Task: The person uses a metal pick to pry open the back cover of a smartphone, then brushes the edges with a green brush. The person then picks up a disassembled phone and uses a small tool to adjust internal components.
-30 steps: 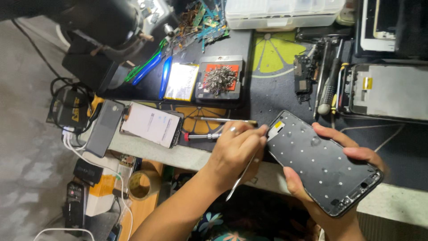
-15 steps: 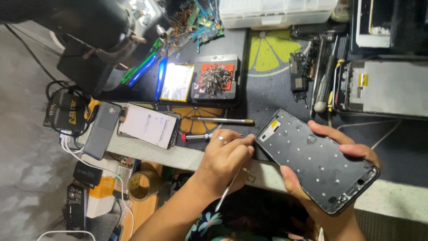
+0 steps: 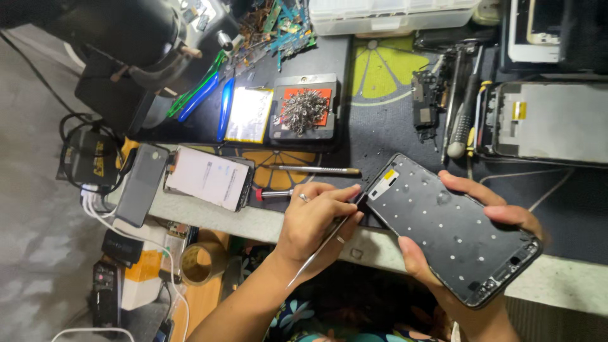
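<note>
My right hand (image 3: pixel 465 253) cradles a black phone frame (image 3: pixel 453 225) from below, fingers curled over its far edge, tilted above the bench's front edge. My left hand (image 3: pixel 313 221) grips thin metal tweezers (image 3: pixel 329 244) like a pen, their tip touching the frame's upper left corner by a yellow sticker (image 3: pixel 389 175). There is a ring on one finger of my left hand.
On the dark mat lie a red-handled screwdriver (image 3: pixel 272 193), a metal rod tool (image 3: pixel 313 170), a phone with a white screen (image 3: pixel 209 177), a grey phone (image 3: pixel 140 183), a tray of screws (image 3: pixel 304 111), a battery (image 3: pixel 248 114), another phone chassis (image 3: pixel 551 123) and screwdrivers (image 3: pixel 462 120). Tape roll (image 3: pixel 197 263) sits below.
My left hand has edged slightly left and down while keeping the tweezers' tip at the frame's corner. The right hand holds the frame much as before.
</note>
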